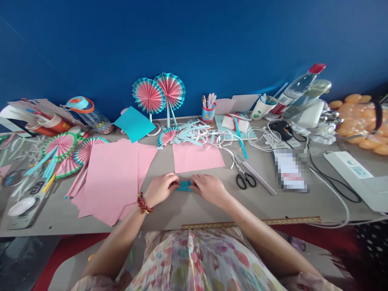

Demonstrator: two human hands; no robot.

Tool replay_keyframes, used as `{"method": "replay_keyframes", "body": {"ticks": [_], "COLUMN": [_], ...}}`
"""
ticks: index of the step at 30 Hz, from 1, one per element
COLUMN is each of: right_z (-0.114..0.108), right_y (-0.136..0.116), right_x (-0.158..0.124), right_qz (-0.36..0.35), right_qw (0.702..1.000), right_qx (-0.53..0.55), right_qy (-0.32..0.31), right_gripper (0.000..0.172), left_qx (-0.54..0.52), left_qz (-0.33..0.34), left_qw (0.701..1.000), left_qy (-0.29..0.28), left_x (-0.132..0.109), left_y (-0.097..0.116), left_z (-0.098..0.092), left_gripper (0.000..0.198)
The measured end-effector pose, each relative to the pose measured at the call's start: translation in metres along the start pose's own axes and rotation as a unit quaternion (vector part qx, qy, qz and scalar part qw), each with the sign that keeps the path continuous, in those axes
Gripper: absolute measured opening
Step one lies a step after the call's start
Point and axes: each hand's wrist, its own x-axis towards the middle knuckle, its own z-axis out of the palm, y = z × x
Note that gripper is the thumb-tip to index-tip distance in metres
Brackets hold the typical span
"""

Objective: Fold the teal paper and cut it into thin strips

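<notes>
On the tabletop [169, 214], overlapping pink sheets [112, 178] spread toward the front edge, left of its middle. Near that edge's middle, the left hand [160, 189] and right hand [210, 190] sit slightly apart, fingers pinched on paper. Scissors [246, 180] lie farther toward the right edge. Smallest, a blue strip [184, 186] spans both hands' fingertips. The step looks like folding or creasing it; the next move seems to call for even pressure, ends aligned.
</notes>
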Motion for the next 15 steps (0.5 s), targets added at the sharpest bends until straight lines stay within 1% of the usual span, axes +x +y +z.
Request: {"method": "replay_keyframes", "body": {"ticks": [5,15], "right_z": [-0.0011,0.0010], "right_y": [0.0022,0.0025], "right_x": [0.0023,0.0018], "right_qz": [-0.004,-0.006], "right_qw": [1.000,1.000], "right_qx": [0.001,0.007], "right_qy": [-0.003,-0.006], "right_gripper": [0.018,0.018], "left_qx": [-0.002,0.002], "left_qz": [0.012,0.020], "left_qw": [1.000,1.000], "left_qy": [-0.010,-0.011], "left_x": [0.0015,-0.0010], "left_y": [-0.0005,-0.0039], "left_z": [-0.0022,0.0005], "left_gripper": [0.015,0.015]}}
